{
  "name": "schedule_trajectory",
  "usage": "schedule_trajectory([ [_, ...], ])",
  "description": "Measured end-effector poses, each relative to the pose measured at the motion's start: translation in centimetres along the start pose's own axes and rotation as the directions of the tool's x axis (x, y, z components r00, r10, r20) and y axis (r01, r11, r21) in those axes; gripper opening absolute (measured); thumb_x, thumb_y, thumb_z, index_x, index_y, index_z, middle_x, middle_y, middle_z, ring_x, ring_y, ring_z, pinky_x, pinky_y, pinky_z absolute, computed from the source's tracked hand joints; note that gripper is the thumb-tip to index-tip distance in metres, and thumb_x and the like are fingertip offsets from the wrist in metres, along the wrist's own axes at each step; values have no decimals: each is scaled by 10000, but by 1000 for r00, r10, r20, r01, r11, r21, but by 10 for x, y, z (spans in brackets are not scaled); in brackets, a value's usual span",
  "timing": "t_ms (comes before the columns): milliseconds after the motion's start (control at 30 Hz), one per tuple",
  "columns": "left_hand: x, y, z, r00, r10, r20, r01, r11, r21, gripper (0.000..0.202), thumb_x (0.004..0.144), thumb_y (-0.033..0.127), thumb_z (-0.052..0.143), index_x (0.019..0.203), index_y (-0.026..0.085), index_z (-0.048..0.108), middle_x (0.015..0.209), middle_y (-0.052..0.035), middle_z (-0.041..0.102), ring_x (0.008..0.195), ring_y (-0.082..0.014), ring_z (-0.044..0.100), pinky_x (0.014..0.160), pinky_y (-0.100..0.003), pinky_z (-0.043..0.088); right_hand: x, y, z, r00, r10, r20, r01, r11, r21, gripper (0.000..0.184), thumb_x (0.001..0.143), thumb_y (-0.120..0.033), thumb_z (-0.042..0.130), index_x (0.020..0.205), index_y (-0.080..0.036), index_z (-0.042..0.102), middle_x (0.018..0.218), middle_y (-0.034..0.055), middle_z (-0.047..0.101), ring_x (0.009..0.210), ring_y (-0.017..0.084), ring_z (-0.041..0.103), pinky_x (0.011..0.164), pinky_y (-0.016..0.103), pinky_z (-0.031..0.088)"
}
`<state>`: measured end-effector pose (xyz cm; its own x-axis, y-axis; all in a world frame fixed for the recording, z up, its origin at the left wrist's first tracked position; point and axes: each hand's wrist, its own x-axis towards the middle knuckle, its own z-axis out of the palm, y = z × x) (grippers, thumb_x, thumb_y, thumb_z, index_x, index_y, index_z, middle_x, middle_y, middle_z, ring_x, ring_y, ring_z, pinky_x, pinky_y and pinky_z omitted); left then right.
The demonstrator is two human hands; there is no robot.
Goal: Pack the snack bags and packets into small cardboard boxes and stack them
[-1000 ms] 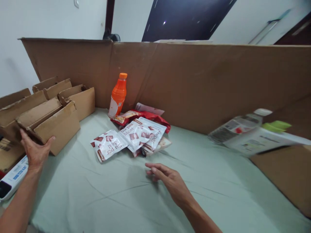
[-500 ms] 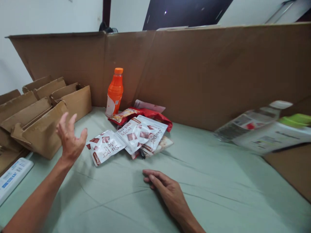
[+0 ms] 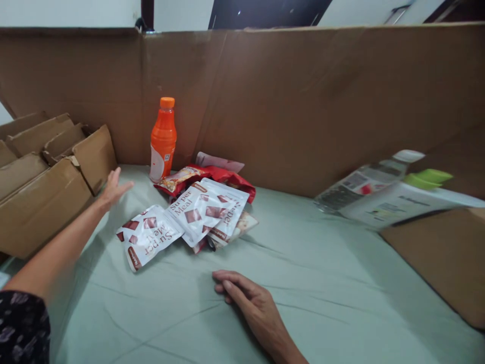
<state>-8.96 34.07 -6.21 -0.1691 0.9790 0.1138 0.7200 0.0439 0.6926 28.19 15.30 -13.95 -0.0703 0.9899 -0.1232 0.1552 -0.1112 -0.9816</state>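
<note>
My left hand (image 3: 112, 191) is open, reaching forward beside the cardboard boxes (image 3: 45, 207) on the left. Its fingers point toward an orange bottle (image 3: 163, 141) that stands upright against the cardboard wall; the hand is apart from the bottle. My right hand (image 3: 252, 306) rests on the green cloth, thumb against the index finger, with nothing visible in it. In front of the bottle lies a pile of packets: white "Super Meal" pouches (image 3: 151, 235) on top, a red packet (image 3: 235, 182) and a pale pink one (image 3: 220, 163) behind.
A tall cardboard wall (image 3: 303, 111) runs across the back. At the right, a clear bottle (image 3: 364, 182) leans beside a white package (image 3: 397, 206) and a bright green item (image 3: 428, 178). A cardboard flap (image 3: 435, 253) borders the right side of the green cloth (image 3: 322, 293).
My left hand has moved forward, past the near box and closer to the orange bottle. My right hand stays resting on the cloth. The camera view has turned a little right and down.
</note>
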Motion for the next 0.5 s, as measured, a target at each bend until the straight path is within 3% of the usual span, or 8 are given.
schedule_trajectory([
  [133,-79,9,22,959,111,260,-142,985,102,454,973,370,679,1376,192,570,1464,-124,544,1296,-321,567,1075,-575,481,2,1,1,1000,-7,1,7,1000,6,527,784,-699,715,907,-195,804,1014,143,783,773,230,738,604,298,570],
  [200,-113,16,32,937,138,323,-198,967,163,497,961,387,686,1401,200,552,1477,-125,530,1335,-336,530,1115,-603,425,3,2,3,1000,-21,0,21,1000,5,529,786,-693,710,913,-186,796,947,136,784,756,227,733,593,293,556],
  [267,-135,21,37,934,135,332,-219,948,232,614,891,380,744,1432,197,520,1458,-139,533,1346,-367,502,1128,-633,381,5,3,6,999,-40,-1,40,999,0,517,791,-671,708,927,-178,790,845,117,775,721,219,720,588,291,545],
  [367,-147,25,35,950,119,288,-209,930,303,840,675,259,796,1451,155,491,1340,-190,586,1287,-436,517,1089,-656,388,7,3,9,998,-68,-2,68,998,-3,474,808,-621,693,939,-174,784,751,91,754,690,212,704,596,297,539],
  [433,-152,24,27,962,120,245,-194,933,304,884,606,219,726,1452,149,480,1231,-181,633,1206,-436,571,1043,-623,443,8,3,10,996,-89,0,89,996,-1,429,819,-573,677,939,-174,778,757,85,756,698,211,706,601,296,536],
  [500,-160,21,14,972,132,195,-183,946,268,861,624,258,660,1455,172,452,1168,-140,660,1122,-384,630,996,-544,508,9,3,10,994,-110,3,110,994,5,376,832,-513,653,940,-172,772,773,77,758,712,205,707,620,293,536],
])
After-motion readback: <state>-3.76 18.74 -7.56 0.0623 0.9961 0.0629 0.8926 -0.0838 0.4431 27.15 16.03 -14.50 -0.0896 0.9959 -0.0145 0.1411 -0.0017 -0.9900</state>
